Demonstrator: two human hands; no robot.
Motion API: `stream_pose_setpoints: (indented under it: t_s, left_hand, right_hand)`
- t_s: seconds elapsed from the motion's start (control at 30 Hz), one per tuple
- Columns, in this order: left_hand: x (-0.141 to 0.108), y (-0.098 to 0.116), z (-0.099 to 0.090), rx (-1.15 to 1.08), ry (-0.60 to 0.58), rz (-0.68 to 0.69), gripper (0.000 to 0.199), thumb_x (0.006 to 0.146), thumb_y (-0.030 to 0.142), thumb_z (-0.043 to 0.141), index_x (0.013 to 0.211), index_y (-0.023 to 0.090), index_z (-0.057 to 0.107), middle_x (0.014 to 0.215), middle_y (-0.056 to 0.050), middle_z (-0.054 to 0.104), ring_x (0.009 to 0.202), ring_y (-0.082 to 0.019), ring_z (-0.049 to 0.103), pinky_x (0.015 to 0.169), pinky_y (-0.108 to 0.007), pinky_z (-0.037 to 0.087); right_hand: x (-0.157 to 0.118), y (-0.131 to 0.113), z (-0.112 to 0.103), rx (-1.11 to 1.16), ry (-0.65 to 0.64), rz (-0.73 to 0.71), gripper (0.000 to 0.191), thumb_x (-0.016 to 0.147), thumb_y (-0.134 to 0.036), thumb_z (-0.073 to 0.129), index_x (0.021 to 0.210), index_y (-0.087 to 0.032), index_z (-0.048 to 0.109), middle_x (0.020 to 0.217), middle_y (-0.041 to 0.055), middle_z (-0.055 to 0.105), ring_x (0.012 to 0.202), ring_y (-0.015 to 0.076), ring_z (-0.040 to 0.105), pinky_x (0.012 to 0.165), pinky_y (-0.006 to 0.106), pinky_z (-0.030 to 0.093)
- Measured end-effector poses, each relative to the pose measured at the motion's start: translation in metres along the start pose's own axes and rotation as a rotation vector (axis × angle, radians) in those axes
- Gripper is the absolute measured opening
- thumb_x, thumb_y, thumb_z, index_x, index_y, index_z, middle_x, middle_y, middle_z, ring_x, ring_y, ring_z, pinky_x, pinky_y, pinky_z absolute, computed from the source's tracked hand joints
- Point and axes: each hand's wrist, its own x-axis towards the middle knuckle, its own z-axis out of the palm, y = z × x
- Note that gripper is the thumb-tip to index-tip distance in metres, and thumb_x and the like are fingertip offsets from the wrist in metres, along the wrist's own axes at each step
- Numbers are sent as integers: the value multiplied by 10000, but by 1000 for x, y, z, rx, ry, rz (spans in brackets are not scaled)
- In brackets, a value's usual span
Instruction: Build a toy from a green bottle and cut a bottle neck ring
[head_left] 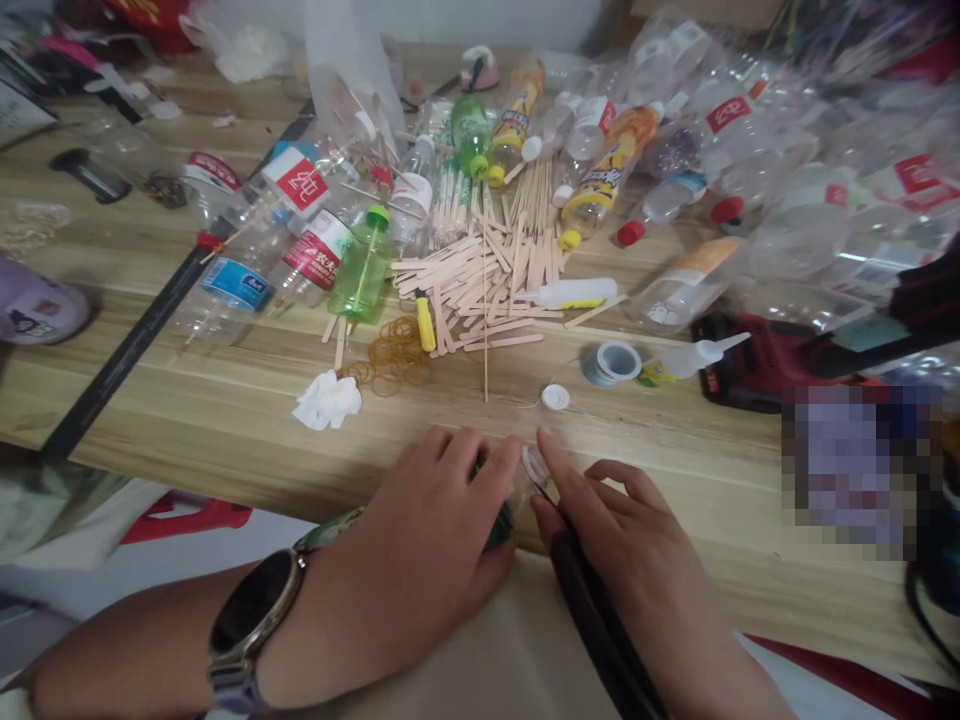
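Near the table's front edge my left hand (pixel 450 520) is closed around a plastic bottle with green on it, mostly hidden under my fingers and palm. Its clear neck (pixel 534 462) points away from me, between my two hands. My right hand (pixel 622 540) grips a black-handled tool (pixel 592 610) with a thin dark tip at the neck; its exact kind does not show. Just beyond my fingers lies a white cap (pixel 555 397). A wooden skewer (pixel 486 340) points toward me from the pile of craft sticks (pixel 480 270).
Plastic bottles (pixel 600 180) crowd the back and right. Rubber bands (pixel 394 352), a crumpled tissue (pixel 327 400) and a yellow-handled tool (pixel 425 325) lie left of centre. To the right are a spool (pixel 611 364), a glue bottle (pixel 686 358) and a red-black power tool (pixel 765 360).
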Motion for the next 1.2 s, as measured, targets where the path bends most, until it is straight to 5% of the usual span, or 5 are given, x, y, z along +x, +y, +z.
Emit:
stream_pose_setpoints:
  t_s: [0.43,0.83,0.97,1.03,1.2]
  left_hand:
    - [0,5,-1,76,-36,-37,498,906,175,579,1390,169,462,1200,-136,588,1088,-345,547,908,-570,528]
    - [-5,11,8,140,-23,-53,506,949,171,511,1444,139,412,1237,-173,599,1088,-384,579,874,-621,546]
    - [-10,11,13,148,-67,-11,452,946,152,501,1395,181,455,1184,-149,619,1070,-378,589,833,-604,561]
    - [-12,11,13,142,-71,-15,452,945,168,517,1393,189,458,1174,-144,622,1068,-377,587,832,-601,560]
    - [-11,8,10,114,9,-45,507,915,187,564,1410,188,451,1217,-149,600,1098,-378,561,876,-603,537]
  right_hand:
    - [6,-3,-9,-109,-12,-46,532,1011,-118,324,1535,-34,295,615,-17,693,580,190,665,705,351,512]
    - [-6,-2,1,6,118,28,296,999,-131,453,1263,-170,582,576,-80,659,518,133,637,854,357,513]
    - [-11,7,-11,-23,255,260,224,1029,-236,449,986,-214,667,756,26,740,689,200,707,741,371,566]
    - [-12,9,-15,-28,256,288,219,1028,-253,460,1039,-207,674,827,54,751,718,211,718,724,366,575]
    - [-11,19,-8,-71,173,131,285,1016,-196,466,1252,-194,624,653,-15,651,629,194,668,741,350,552]
